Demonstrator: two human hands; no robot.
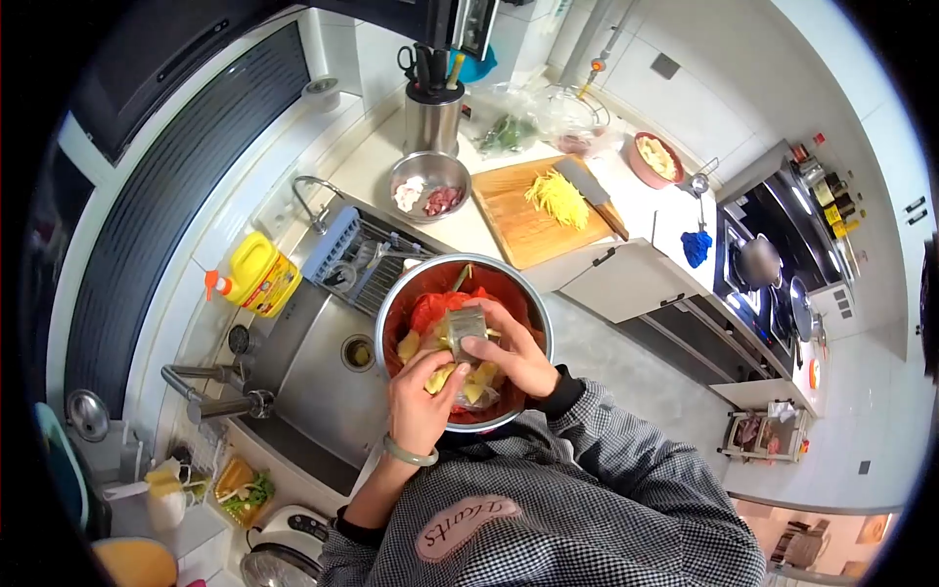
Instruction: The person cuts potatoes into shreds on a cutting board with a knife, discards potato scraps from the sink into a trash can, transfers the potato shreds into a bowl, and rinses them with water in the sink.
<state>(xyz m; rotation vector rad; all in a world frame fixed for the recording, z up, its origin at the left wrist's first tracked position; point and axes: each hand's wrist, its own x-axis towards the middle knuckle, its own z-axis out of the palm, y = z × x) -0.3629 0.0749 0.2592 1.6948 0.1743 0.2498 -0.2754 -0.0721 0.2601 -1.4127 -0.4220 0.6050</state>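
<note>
Right hand [514, 354]: grip closed on a small greyish cup [467, 331], thumb across its near side, fingers along the top. Cup sits left of that palm, at the fingertips, above an open bin [541, 323] of red plastic [432, 309] and yellowish scraps [408, 345]. Left hand [419, 403]: fingers bent just below the cup, by more scraps; cannot tell whether its grip holds anything. Bin stands beside the sink [318, 391].
</note>
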